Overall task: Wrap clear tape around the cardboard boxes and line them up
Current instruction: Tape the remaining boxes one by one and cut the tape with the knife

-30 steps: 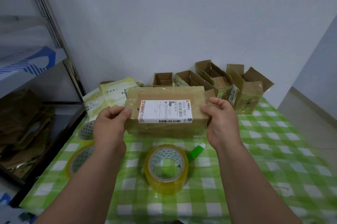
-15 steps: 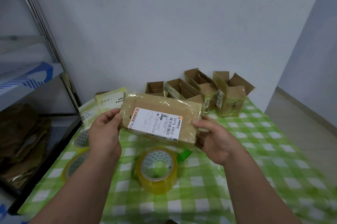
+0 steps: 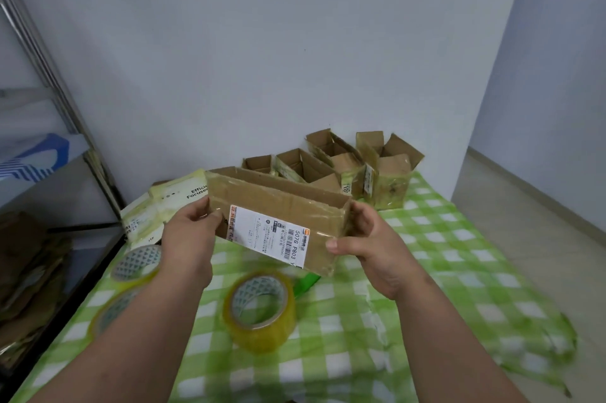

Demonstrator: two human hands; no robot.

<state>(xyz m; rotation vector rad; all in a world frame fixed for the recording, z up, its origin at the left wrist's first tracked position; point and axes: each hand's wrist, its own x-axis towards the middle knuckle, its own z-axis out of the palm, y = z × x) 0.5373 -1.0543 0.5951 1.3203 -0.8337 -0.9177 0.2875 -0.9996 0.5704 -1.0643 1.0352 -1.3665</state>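
**Two hands hold a labelled cardboard box above the table**

Head view: both hands hold a cardboard box (image 3: 278, 202) in the air over a table spread with a green-and-white checked cloth (image 3: 442, 271). The box is tilted, its right end lower, and a white shipping label (image 3: 265, 237) faces the camera; glossy tape shows on its surface. The left hand (image 3: 190, 238) grips the box's left end, thumb on the front face. The right hand (image 3: 370, 245) grips the right end, thumb on the front near the lower corner and fingers curled round the end.

Below the box, a roll of clear tape (image 3: 259, 311) lies flat on the cloth, with a green object (image 3: 305, 283) just behind it. Two more tape rolls (image 3: 131, 278) sit at the left, partly hidden by the left forearm. Several open cardboard boxes (image 3: 344, 163) stand against the wall. Pale printed packages (image 3: 157, 209) lie at the far left, beside a metal shelf (image 3: 49, 107).
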